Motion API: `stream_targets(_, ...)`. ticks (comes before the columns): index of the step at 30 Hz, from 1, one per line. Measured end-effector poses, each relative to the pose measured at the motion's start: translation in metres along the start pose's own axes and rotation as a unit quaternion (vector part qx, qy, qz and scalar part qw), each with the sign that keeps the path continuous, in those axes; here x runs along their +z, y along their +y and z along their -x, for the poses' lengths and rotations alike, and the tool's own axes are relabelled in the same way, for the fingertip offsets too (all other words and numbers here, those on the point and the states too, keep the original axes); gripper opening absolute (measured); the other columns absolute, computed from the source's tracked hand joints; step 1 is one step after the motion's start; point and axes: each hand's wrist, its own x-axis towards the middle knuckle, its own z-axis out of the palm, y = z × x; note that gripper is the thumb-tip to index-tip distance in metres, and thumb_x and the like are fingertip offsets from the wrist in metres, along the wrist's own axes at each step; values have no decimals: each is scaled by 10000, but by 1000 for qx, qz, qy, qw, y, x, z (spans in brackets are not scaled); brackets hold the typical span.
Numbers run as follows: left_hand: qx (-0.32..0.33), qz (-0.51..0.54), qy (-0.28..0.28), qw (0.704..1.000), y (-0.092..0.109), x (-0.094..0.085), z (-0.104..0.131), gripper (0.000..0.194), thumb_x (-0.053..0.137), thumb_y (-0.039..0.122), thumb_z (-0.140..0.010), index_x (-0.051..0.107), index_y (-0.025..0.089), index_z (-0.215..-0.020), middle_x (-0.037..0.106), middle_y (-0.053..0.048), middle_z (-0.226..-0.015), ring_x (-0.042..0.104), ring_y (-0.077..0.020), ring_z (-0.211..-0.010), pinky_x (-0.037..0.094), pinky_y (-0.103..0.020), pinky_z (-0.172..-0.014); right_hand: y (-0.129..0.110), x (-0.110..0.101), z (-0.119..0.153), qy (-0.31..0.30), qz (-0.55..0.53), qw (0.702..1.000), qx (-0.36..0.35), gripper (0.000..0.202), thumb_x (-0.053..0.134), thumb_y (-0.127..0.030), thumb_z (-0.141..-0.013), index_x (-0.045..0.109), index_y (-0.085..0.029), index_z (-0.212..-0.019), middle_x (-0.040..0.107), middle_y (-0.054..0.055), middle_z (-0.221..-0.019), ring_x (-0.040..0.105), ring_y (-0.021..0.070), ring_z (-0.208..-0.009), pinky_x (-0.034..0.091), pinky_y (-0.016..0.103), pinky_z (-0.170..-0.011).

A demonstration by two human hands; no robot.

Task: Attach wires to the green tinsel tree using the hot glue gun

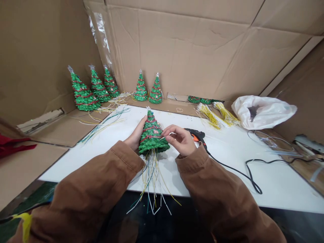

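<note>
A small green Christmas tree (152,133) with red garland lies tilted over the white board, its base toward me. My left hand (136,135) is closed around its left side; most of those fingers are hidden behind the tree. A bundle of white, yellow and green wires (152,172) trails from the base over the board's near edge. At the tree's right side, the fingers of my right hand (181,139) pinch a thin white wire (165,136). A hot glue gun (196,135), black with orange, rests just beyond my right hand.
Several finished-looking trees (83,92) stand along the cardboard walls at left and back. Yellow-white wire bundles (212,116) and a white plastic bag (264,111) sit at the right rear. A black cord (233,168) crosses the white board (278,189). Red fabric (15,145) lies far left.
</note>
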Motion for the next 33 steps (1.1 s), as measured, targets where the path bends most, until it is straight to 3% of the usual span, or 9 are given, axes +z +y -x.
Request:
stream_targets(4,18,10,-28,999,-1,-1,-2,457,409,490,-884,636,113,-760,687,-71,-657,642,-163,-545,534,-260,-559,-2,1,-1,27,84,995,-44,170,574,-348,-837,572,-199,-755,588,34,-792,556,144,-749,469,303,-671)
stream_targets(8,21,29,-10,999,-4,-1,-4,433,438,495,-874,647,123,-797,687,-55,-653,645,-162,-559,530,-254,-556,-8,4,-1,61,151,984,-66,142,598,-271,-800,571,-193,-684,558,23,-738,520,129,-663,431,284,-592)
stream_targets(14,-8,18,9,1000,-8,0,-2,424,473,513,-849,656,131,-825,692,-60,-655,649,-187,-563,539,-295,-570,-10,5,-1,78,118,990,-14,181,604,-286,-786,542,-197,-641,539,9,-721,523,130,-682,442,282,-591)
stream_targets(21,2,0,3,1000,-6,-2,-4,437,423,490,-876,645,127,-775,696,-65,-673,647,-168,-552,535,-270,-572,-4,3,-2,87,92,992,-9,169,667,-305,-749,620,-188,-636,568,17,-723,526,120,-662,406,263,-543)
stream_targets(26,-6,6,20,1000,-5,-6,-7,439,443,499,-866,633,120,-754,697,-75,-667,654,-176,-552,538,-274,-563,5,1,-5,91,54,992,69,312,672,-497,-711,694,-189,-662,605,45,-771,548,134,-699,408,253,-529)
stream_targets(30,-8,27,23,999,-5,-10,-11,392,477,479,-854,633,125,-786,701,-81,-689,669,-190,-587,553,-297,-606,6,-11,-7,114,99,979,137,592,426,-689,-782,681,-172,-648,639,63,-739,559,140,-647,410,260,-523)
stream_targets(32,-16,36,17,999,-4,-12,-12,391,480,483,-849,635,127,-810,705,-91,-718,682,-209,-632,561,-324,-650,4,-22,-7,133,213,943,218,655,320,-680,-828,639,-166,-576,622,64,-610,569,156,-596,407,275,-537)
stream_targets(33,-17,39,20,999,-4,-13,-12,385,486,482,-844,635,128,-819,706,-92,-724,685,-213,-645,562,-330,-662,1,-28,-7,141,296,908,260,651,305,-649,-848,616,-168,-540,610,71,-565,581,171,-591,407,287,-555)
